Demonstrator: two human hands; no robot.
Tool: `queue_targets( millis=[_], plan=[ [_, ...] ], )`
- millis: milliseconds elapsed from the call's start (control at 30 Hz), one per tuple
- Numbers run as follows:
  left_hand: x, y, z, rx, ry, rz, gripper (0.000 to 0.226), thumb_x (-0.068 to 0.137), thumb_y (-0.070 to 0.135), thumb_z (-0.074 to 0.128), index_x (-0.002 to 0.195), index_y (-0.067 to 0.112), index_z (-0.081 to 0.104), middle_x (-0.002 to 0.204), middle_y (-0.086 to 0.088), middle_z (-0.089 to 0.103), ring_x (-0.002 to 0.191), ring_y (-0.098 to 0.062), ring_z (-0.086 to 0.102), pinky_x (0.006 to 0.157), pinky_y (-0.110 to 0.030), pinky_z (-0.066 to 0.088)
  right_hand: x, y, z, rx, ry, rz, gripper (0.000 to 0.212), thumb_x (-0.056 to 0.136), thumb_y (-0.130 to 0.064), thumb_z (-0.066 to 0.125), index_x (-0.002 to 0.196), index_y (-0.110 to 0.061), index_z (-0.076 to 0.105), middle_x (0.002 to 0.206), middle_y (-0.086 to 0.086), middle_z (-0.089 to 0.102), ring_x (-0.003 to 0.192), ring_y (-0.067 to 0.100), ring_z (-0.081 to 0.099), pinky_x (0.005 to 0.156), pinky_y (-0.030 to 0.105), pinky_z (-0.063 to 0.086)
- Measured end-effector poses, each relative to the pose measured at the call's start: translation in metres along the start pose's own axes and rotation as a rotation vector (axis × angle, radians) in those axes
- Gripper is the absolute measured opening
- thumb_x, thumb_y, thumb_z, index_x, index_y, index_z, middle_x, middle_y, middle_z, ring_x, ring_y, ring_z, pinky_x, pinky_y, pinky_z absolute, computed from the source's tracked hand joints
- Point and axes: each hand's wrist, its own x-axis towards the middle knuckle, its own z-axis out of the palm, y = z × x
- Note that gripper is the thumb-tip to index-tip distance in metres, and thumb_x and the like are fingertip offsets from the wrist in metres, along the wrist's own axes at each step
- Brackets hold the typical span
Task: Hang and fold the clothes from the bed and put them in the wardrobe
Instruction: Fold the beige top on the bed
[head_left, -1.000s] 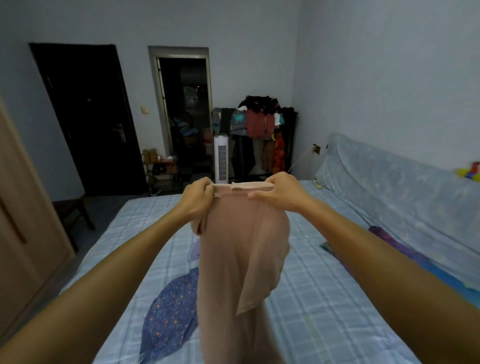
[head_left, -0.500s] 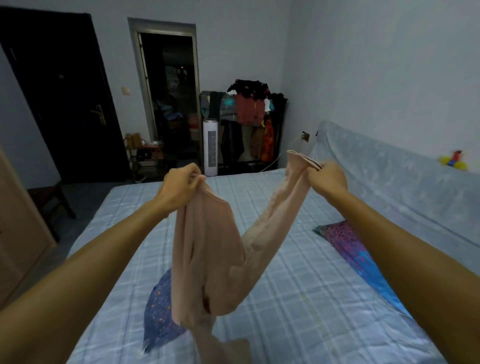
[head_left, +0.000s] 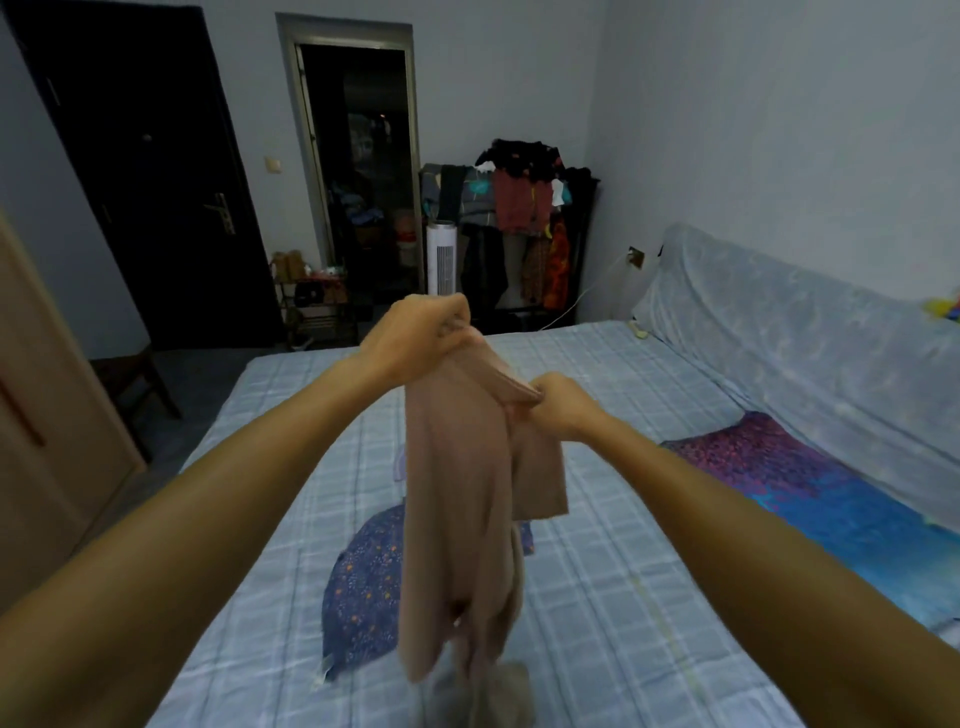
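One beige garment (head_left: 467, 493), thin, soft and matte, hangs in long limp folds above the middle of the bed (head_left: 649, 597). Its lower end is blurred near the bed's near edge. A narrow banded hem at its top runs between the two hands. The left hand (head_left: 415, 338) is the higher one, with its fingers curled round a bunched corner of the cloth. The right hand (head_left: 563, 408) sits just below and beside it, pinching the other end of the hem. Both hands are clamped on the fabric and close together, and a short rectangular flap drops under the right one.

The bed carries a pale blue sheet crossed by a white check. Behind the hanging cloth, toward the near left part of the bed, lies a dark blue garment (head_left: 363, 587) dotted with small orange and white flowers. Along the bed's right edge lies a glossy garment (head_left: 779, 478) shading from speckled purple to bright blue. Past that edge rises a padded side under a pale blue patterned cover (head_left: 805, 332).

Off the left edge stands a plain wooden wardrobe (head_left: 47, 441). Beyond the far edge are a white tower fan (head_left: 441, 260), a dark rack (head_left: 524, 208) crowded with black and red clothes, and a dark door (head_left: 145, 182) with a metal handle.
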Motion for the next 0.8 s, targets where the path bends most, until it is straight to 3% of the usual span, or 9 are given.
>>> queue_targets(
  millis=[67, 133, 233, 300, 433, 633, 800],
  plan=[
    [-0.011, -0.022, -0.006, 0.184, -0.154, 0.023, 0.036, 0.082, 0.051, 0.064, 0.094, 0.019, 0.055, 0.085, 0.002, 0.058, 0.076, -0.017, 0.054, 0.062, -0.029, 0.038, 0.003, 0.014, -0.023, -0.114, 0.066, 0.010, 0.021, 0.080, -0.006, 0.055, 0.078, -0.021, 0.070, 0.089, 0.009, 0.070, 0.087, 0.030, 0.063, 0.065, 0.030, 0.045],
    [-0.020, -0.037, -0.003, 0.318, -0.249, -0.004, 0.038, 0.081, 0.055, 0.062, 0.097, 0.020, 0.055, 0.086, 0.003, 0.055, 0.076, -0.017, 0.051, 0.063, -0.030, 0.037, 0.005, 0.027, -0.044, -0.257, 0.186, -0.010, 0.028, 0.081, -0.006, 0.054, 0.096, -0.021, 0.072, 0.100, 0.010, 0.070, 0.089, 0.030, 0.062, 0.067, 0.033, 0.046],
    [-0.023, -0.039, 0.010, 0.306, -0.169, -0.073, 0.009, 0.088, 0.026, 0.060, 0.085, 0.018, 0.060, 0.083, -0.001, 0.060, 0.076, -0.023, 0.055, 0.062, -0.034, 0.042, 0.003, 0.033, -0.057, -0.366, 0.341, -0.086, 0.030, 0.081, -0.005, 0.050, 0.099, -0.019, 0.069, 0.103, 0.011, 0.068, 0.093, 0.032, 0.060, 0.066, 0.035, 0.044],
    [-0.020, -0.036, 0.021, 0.265, -0.120, -0.136, 0.014, 0.083, 0.012, 0.054, 0.071, 0.018, 0.058, 0.075, -0.002, 0.061, 0.072, -0.026, 0.057, 0.058, -0.035, 0.043, -0.001, 0.039, -0.059, -0.381, 0.414, -0.096, 0.025, 0.079, -0.003, 0.049, 0.092, -0.013, 0.068, 0.097, 0.012, 0.067, 0.090, 0.033, 0.059, 0.064, 0.035, 0.043],
    [-0.016, -0.033, 0.050, 0.200, -0.110, -0.156, 0.016, 0.082, 0.011, 0.052, 0.068, 0.018, 0.057, 0.069, -0.002, 0.061, 0.065, -0.024, 0.055, 0.054, -0.035, 0.045, 0.000, 0.064, -0.061, -0.336, 0.450, -0.081, 0.030, 0.081, -0.004, 0.050, 0.101, -0.016, 0.069, 0.104, 0.014, 0.068, 0.095, 0.034, 0.059, 0.069, 0.035, 0.041],
    [-0.011, -0.042, 0.104, 0.173, -0.154, -0.215, 0.015, 0.082, 0.008, 0.052, 0.074, 0.019, 0.059, 0.074, -0.006, 0.062, 0.069, -0.026, 0.053, 0.056, -0.032, 0.033, 0.029, 0.113, -0.056, -0.359, 0.381, -0.040, 0.030, 0.082, -0.007, 0.053, 0.104, -0.019, 0.070, 0.107, 0.012, 0.069, 0.100, 0.034, 0.059, 0.072, 0.035, 0.041],
    [0.033, -0.042, 0.138, 0.129, 0.060, -0.297, 0.014, 0.080, 0.007, 0.050, 0.083, 0.015, 0.061, 0.081, -0.010, 0.065, 0.078, -0.031, 0.057, 0.059, -0.034, 0.035, 0.076, 0.144, -0.055, -0.233, 0.570, -0.149, 0.032, 0.079, -0.010, 0.050, 0.103, -0.012, 0.071, 0.101, 0.016, 0.070, 0.094, 0.036, 0.061, 0.072, 0.037, 0.044]
  ],
)
